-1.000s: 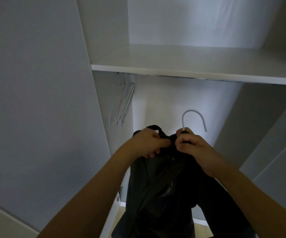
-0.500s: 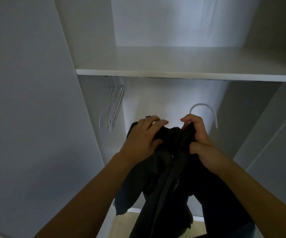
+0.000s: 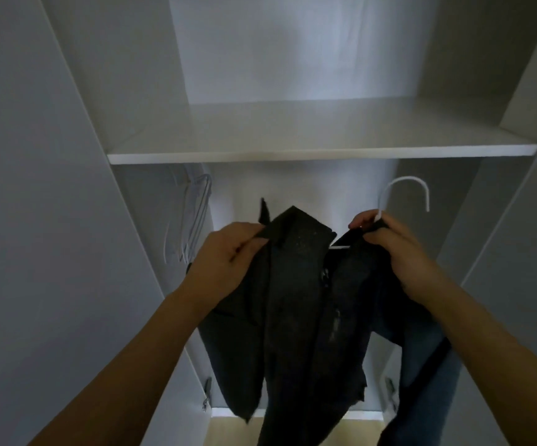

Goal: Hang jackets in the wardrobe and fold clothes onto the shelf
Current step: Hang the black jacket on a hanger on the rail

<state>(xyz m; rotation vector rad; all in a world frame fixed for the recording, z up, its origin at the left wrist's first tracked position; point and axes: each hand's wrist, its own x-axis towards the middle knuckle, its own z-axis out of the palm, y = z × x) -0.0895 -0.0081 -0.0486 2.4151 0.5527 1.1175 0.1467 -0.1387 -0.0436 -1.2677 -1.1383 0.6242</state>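
Item: black fabric jacket (image 3: 296, 304), limp, front open, held up in front of the open white wardrobe (image 3: 77, 175), below the level of its white flat shelf board (image 3: 321, 152). The garment hangs from both hands to near the pale wood floor (image 3: 238, 432).

Left hand (image 3: 228, 262): fingers and thumb curled, pinching the left collar edge of the jacket; a flap of collar stands up just above the knuckles.

Right hand (image 3: 389, 243): fingers curled round the right collar edge together with the neck of a white plastic clothes hanger (image 3: 404, 191). The hanger's curved hook rises clear above the hand, free of any rail. A short white stretch of its shoulder bar shows between the two collar halves; the rest is hidden inside the fabric.

The two hands are held apart, spreading the collar opening.

Also present: a bunch of thin pale wire hangers (image 3: 193, 217) hanging under the shelf at the left side of the compartment, apart from the jacket. A second dark garment (image 3: 421, 375), bluish, hangs beneath the right forearm; what supports it cannot be told. Small metal door hinges (image 3: 207, 394) at the lower left and lower right of the frame.
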